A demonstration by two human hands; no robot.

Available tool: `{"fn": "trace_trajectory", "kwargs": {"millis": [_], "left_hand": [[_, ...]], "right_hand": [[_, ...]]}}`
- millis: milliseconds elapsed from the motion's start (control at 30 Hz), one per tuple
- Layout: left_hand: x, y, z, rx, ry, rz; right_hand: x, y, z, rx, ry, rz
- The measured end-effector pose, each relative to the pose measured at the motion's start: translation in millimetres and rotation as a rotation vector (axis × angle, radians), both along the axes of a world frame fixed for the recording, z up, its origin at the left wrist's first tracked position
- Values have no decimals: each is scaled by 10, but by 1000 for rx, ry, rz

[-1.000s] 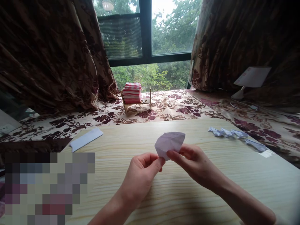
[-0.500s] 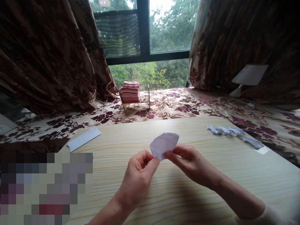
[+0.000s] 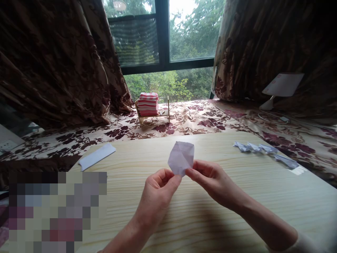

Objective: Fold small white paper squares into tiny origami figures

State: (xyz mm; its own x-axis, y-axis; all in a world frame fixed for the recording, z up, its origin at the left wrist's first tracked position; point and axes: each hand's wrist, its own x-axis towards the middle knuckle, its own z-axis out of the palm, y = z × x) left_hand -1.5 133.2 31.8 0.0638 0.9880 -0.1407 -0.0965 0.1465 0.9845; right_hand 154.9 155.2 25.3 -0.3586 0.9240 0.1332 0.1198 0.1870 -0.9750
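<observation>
Creased white paper [image 3: 181, 154] held up over wood-grain worktop [image 3: 126, 189]

Paper is mid-view, faceted, pointed end down, wider part up. Left hand [image 3: 159, 189] at 7 o'clock from it, thumb and fingers clamped on the lower tip. Right hand [image 3: 212, 177] at 4 o'clock, thumb and fingers on the lower right edge; looks like a light pinch, but the fingers behind the paper are hidden. Both hands close together, fingertips just apart.

Clock from the paper: flat white strip [image 3: 97, 157] at 9, lying slanted near the worktop's edge. Folded white pieces [image 3: 255, 148] at 3, in a slanting row along the far right edge. Striped red-and-white cloth stack [image 3: 148, 105] at 11 in a small stand [image 3: 169, 110], on floral fabric [image 3: 195, 117]. Lamp [image 3: 284, 85] at 2, window [image 3: 164, 45] about 12. Pixelated patch at 8, contents unreadable.
</observation>
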Motion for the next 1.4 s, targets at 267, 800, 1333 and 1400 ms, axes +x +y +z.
{"fn": "trace_trajectory", "kwargs": {"millis": [267,800,1333,1400], "left_hand": [[-19,15,14,31,-73,34],[-148,131,-111,125,-30,263],[-69,-25,3,-84,281,-340],[-80,-44,12,-61,435,-402]], "right_hand": [[7,4,-31,-72,50,60],[51,-33,-23,-111,4,105],[171,43,-20,18,-70,-62],[194,43,-20,47,-188,9]]}}
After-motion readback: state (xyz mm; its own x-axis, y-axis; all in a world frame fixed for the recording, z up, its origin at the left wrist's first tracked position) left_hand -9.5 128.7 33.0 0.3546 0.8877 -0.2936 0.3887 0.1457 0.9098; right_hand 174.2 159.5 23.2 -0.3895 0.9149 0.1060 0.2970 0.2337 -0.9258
